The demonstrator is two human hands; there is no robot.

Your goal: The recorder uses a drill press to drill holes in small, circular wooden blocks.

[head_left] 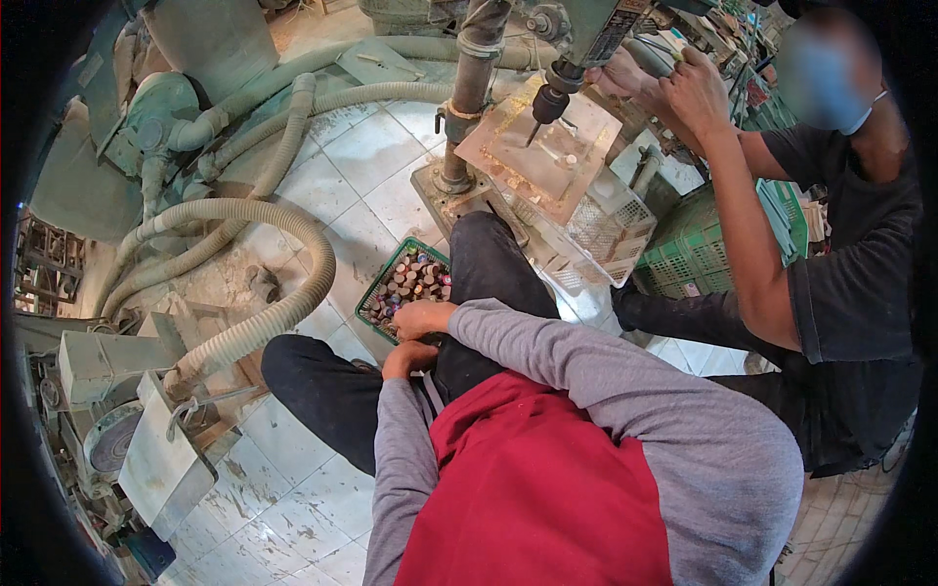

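Between my knees on the floor stands a green plastic basket (369,293), filled with small round brown pieces (415,276) that look like wooden plugs; a few show coloured ends. My right hand (422,318) is over the basket's near edge, its fingers curled downward. Just below it, close to my right thigh, my left hand (408,358) is also closed. What either hand holds is too small or hidden to make out.
A drill press chuck (551,103) hangs over a dusty board (567,156) ahead. To the right a masked co-worker's hands (696,93) are raised near it. White (606,230) and green crates (699,244) stand below. A ribbed hose (293,220) and a sanding machine (117,430) lie left.
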